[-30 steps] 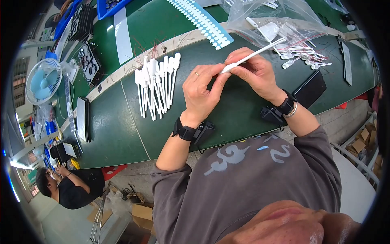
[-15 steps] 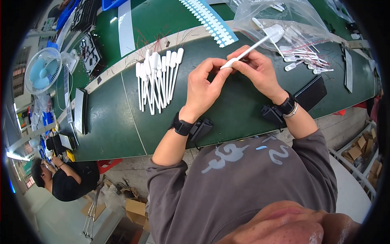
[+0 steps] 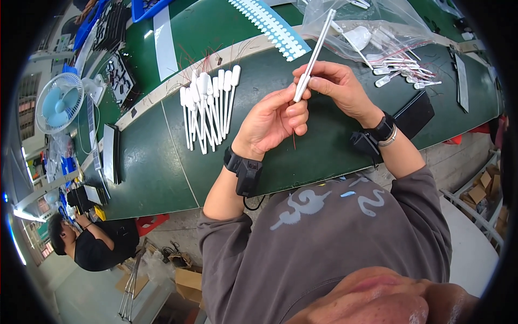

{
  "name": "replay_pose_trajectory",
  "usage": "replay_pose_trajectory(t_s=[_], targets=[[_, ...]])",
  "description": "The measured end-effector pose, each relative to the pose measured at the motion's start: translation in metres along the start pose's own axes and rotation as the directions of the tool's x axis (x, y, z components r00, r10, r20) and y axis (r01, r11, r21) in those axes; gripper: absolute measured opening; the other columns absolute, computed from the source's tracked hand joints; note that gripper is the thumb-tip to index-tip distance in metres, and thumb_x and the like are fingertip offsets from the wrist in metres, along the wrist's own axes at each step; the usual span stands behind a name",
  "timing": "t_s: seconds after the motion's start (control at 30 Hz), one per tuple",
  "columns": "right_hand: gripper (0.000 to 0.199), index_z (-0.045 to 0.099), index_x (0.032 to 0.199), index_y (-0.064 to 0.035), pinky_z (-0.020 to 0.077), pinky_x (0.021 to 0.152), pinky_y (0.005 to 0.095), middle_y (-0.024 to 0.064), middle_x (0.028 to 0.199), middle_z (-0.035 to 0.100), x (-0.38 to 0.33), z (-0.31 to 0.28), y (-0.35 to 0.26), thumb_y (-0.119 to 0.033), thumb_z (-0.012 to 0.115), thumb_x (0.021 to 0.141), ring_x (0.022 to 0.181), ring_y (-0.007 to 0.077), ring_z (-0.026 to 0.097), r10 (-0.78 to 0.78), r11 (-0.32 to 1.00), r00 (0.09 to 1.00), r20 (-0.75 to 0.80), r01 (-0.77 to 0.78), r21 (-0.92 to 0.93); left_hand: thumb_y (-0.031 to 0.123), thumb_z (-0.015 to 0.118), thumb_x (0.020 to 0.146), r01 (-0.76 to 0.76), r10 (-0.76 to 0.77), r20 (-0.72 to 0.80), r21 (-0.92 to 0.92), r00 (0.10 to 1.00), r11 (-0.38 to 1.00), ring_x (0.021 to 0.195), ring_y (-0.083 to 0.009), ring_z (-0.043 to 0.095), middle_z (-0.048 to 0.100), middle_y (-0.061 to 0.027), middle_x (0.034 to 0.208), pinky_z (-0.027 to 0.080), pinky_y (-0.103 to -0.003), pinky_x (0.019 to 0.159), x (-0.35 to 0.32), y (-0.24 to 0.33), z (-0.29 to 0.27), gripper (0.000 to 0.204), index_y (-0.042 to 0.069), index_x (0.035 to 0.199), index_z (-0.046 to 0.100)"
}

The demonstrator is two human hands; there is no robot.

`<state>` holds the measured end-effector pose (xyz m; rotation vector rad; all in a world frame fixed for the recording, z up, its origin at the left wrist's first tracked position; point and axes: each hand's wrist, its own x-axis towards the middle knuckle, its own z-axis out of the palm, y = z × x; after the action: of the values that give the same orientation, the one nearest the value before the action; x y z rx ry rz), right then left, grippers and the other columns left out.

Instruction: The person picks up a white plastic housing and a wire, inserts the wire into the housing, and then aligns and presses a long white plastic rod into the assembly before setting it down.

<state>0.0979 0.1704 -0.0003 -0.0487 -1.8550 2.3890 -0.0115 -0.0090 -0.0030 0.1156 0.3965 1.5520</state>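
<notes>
Right of the stick bundle [image 3: 210, 100], my left hand [image 3: 272, 119] and right hand [image 3: 345, 92] pinch the likely light, stiff wand [image 3: 316, 49] where advisable: its broader end.

— Spot anything over on the left?
— Look there for a white fan [image 3: 59, 106] with pale blue blades and, near the top, a blue tray [image 3: 141, 12].
— And lower down?
— Find a co-worker [image 3: 105, 245] in black near a red object [image 3: 152, 222], perhaps a stool but mostly hidden, then a cardboard box [image 3: 189, 285].
— To the right?
— Note a flat black case [image 3: 416, 114], a narrow grey strip [image 3: 461, 83] farther over, and cartons [image 3: 476, 191] in a grey rack [image 3: 469, 216].
</notes>
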Motion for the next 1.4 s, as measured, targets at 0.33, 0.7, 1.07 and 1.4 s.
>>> replay_pose_trajectory(t_s=[0.33,0.7,1.07,1.4], targets=[[0.019,0.065,0.11,-0.0005,0.0479,0.091,0.029,0.0089,0.116,0.06,-0.001,0.006,0.008,-0.009,0.063,0.093,0.102,0.0155,0.059,-0.123,0.991,0.985,-0.117,0.117,-0.061,0.015,0.068,0.09,-0.128,0.76,0.181,0.983,0.624,-0.13,0.071,-0.0185,0.064,0.067,-0.0065,0.081,0.053,-0.031,0.063,0.004,-0.015,0.016,0.016,0.003,0.1,0.066],[0.018,0.064,0.11,-0.0022,0.0472,0.085,0.0275,0.0105,0.116,0.057,-0.005,0.004,0.005,-0.008,0.064,0.093,0.102,0.0165,0.057,-0.237,0.949,0.971,-0.011,0.23,-0.216,0.007,0.076,0.079,-0.159,0.718,0.451,0.885,0.531,-0.438,0.074,-0.0248,0.066,0.07,-0.0088,0.085,0.052,-0.033,0.062,0.006,-0.013,0.013,0.015,0.004,0.092,0.07],[0.02,0.06,0.113,-0.0021,0.0466,0.088,0.0278,0.0096,0.114,0.055,-0.007,0.008,0.009,-0.009,0.062,0.094,0.101,0.0154,0.056,-0.316,0.909,0.949,0.012,0.306,-0.281,0.006,0.075,0.079,-0.207,0.729,0.453,0.89,0.514,-0.407,0.066,-0.0244,0.065,0.069,-0.0083,0.079,0.051,-0.032,0.059,0.007,-0.016,0.01,0.012,0.003,0.089,0.07],[0.035,0.051,0.134,-0.0021,0.0464,0.096,0.0279,0.0055,0.122,0.058,-0.007,0.033,0.01,-0.016,0.05,0.102,0.112,0.011,0.055,-0.014,0.999,0.996,-0.084,0.012,-0.031,0.006,0.077,0.074,0.005,0.744,0.5,0.829,0.443,-0.56,0.072,-0.0248,0.064,0.066,-0.0064,0.084,0.052,-0.032,0.062,0.01,-0.018,0.003,0.022,0.005,0.094,0.067]])
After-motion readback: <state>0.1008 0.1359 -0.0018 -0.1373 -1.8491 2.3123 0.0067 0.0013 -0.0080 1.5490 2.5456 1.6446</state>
